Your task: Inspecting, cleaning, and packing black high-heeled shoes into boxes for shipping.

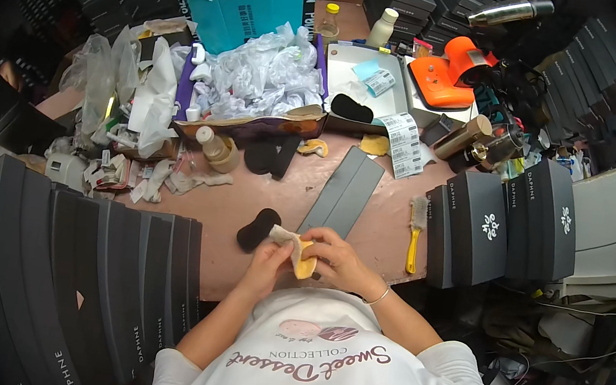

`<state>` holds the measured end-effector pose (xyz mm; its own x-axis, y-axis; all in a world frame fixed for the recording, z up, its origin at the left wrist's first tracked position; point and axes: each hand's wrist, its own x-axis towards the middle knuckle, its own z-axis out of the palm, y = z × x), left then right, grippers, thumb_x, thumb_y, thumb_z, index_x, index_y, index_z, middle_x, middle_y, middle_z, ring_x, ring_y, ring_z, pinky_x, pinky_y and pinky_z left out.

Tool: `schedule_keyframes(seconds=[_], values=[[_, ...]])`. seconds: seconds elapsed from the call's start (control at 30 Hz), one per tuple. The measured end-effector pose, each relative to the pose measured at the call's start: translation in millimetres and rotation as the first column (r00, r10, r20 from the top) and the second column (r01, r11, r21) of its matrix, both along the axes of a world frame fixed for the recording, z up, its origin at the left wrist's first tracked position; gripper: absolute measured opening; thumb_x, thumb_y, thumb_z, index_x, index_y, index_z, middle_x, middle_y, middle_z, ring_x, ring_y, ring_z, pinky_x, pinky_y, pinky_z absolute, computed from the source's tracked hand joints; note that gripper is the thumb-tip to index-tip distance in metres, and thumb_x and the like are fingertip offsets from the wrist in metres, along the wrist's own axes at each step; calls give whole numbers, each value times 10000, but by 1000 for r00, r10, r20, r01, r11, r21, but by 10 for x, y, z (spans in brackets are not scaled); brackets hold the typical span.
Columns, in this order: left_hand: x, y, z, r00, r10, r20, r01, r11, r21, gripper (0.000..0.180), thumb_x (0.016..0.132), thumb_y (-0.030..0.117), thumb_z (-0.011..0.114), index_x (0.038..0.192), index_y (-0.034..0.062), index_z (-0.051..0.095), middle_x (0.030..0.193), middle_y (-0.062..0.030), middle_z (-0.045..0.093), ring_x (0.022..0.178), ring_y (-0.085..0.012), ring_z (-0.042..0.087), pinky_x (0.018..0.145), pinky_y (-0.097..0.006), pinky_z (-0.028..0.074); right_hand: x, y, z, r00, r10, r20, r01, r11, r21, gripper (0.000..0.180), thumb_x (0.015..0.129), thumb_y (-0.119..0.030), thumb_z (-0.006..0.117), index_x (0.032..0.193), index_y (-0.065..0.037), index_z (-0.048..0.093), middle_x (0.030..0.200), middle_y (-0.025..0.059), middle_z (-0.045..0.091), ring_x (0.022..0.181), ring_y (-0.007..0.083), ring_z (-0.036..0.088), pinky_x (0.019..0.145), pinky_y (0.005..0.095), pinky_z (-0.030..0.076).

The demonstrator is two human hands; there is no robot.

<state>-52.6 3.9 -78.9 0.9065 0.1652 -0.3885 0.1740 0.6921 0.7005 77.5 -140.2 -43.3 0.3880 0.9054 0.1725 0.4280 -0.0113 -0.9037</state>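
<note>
Two bare hands meet over the near edge of the pinkish-brown worktop. The left hand and the right hand both have their grip closed on one small thing held between them: a tan, yellowish insole piece with a pale cloth-like flap folded over its upper end. Fingers of both hands curl round it, so it is lifted just clear of the worktop near the middle of the near edge. The right wrist carries a thin bracelet.

Just beside the left hand, on the worktop, lies a black oval insole. A long grey strip of material lies slanted just past the hands toward the middle of the worktop. To the right of it, near the right edge, lies a brush with a yellow handle. Dark grey shoe boxes stand along the right edge, and more dark boxes are stacked along the left edge.

At the far side sits an open box filled with crumpled white paper, with a small bottle in front of it, and a long printed paper slip near the far right.
</note>
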Motion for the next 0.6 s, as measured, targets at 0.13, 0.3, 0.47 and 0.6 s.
schedule_keyframes(seconds=[0.13, 0.3, 0.47, 0.6], values=[[94, -160, -72, 996, 80, -29, -71, 972, 225, 288, 943, 237, 573, 1035, -31, 626, 963, -77, 662, 858, -122, 630, 739, -256, 508, 298, -106, 115, 987, 64, -145, -80, 991, -110, 180, 808, -45, 605, 986, -42, 629, 1206, 140, 553, 1098, 285, 557, 936, 339, 436], [350, -133, -145, 998, 62, -16, -36, 753, 657, 247, 873, 173, 665, 1000, -38, 637, 879, -83, 677, 759, -102, 632, 674, -246, 510, 527, -81, 65, 809, 8, -588, -75, 993, -89, 386, 927, -138, 583, 1282, -21, 485, 1202, 78, 568, 1106, 162, 542, 954, 301, 434], [405, -158, 109, 1000, 11, -13, 1, 710, 704, 209, 844, 78, 687, 992, -51, 615, 896, -71, 663, 793, -75, 615, 665, -221, 509, 604, 117, -223, 632, -35, -774, -100, 987, -126, 357, 940, -161, 583, 1249, -13, 484, 1081, 57, 604, 946, 126, 602, 836, 260, 496], [183, -189, 30, 973, 221, 71, -145, 341, 929, 339, 741, 150, 774, 999, 6, 610, 924, -121, 637, 871, -221, 634, 762, -327, 508, 773, 251, -365, 260, -34, -965, 13, 999, -32, 248, 961, -190, 541, 1161, -51, 495, 1004, 64, 594, 849, 155, 615, 729, 286, 538]])
